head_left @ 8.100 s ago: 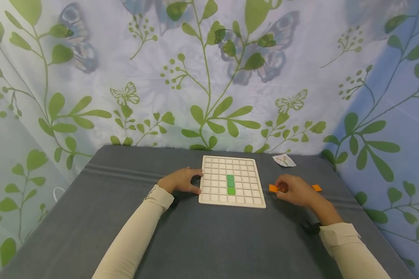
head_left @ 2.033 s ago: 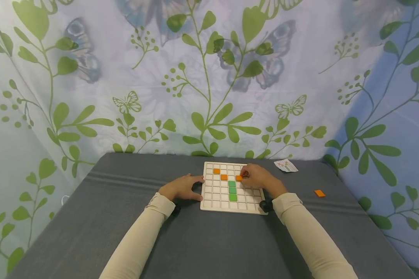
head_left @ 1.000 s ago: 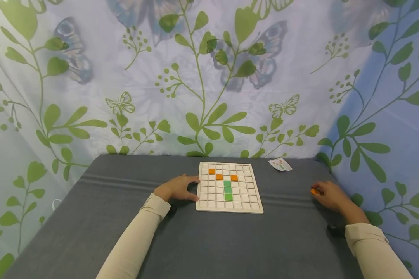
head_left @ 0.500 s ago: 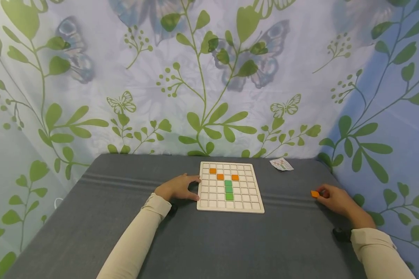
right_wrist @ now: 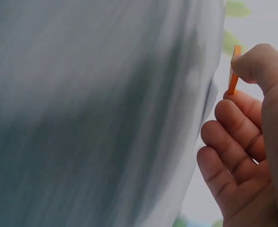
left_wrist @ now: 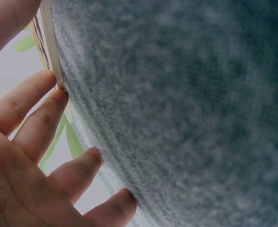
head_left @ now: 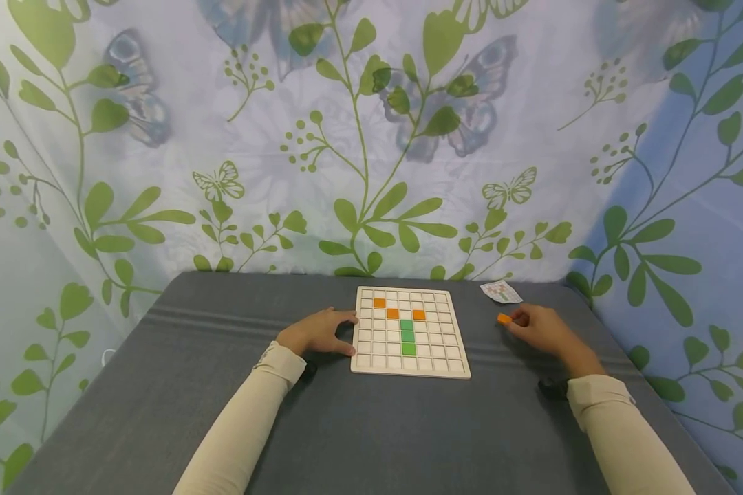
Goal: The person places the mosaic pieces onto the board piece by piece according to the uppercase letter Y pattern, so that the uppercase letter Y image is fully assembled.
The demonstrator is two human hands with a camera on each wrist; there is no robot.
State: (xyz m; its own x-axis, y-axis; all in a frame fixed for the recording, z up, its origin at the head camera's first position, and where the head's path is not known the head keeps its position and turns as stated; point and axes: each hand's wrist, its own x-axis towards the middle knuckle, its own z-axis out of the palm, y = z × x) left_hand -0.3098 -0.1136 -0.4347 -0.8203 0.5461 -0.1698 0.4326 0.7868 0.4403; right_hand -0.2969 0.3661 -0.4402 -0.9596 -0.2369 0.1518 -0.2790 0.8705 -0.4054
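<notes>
A pale wooden grid board point(head_left: 442, 366) lies on the table, bearing a column of three green tiles point(head_left: 407, 336). Above them sit three orange tiles point(head_left: 393, 313): two step up to the left and one is to the right. My left hand point(head_left: 322, 331) rests against the board's left edge, thumb and fingers spread; in the left wrist view the fingertips point(left_wrist: 49, 78) touch the board's side. Right of the board, my right hand point(head_left: 539, 328) pinches another orange tile point(right_wrist: 234, 71) between thumb and index finger, the other fingers loosely curled.
A small printed paper card point(head_left: 501, 291) with a coloured grid pattern lies at the back right, just beyond my right hand. Dark grey cloth covers the table point(head_left: 371, 433). A leaf-and-butterfly curtain point(head_left: 254, 137) hangs behind it and along the sides.
Three orange tiles have come onto the board since the oldest frame. My right hand has taken the orange tile from the table's right side and moved left with it. The left hand stays put.
</notes>
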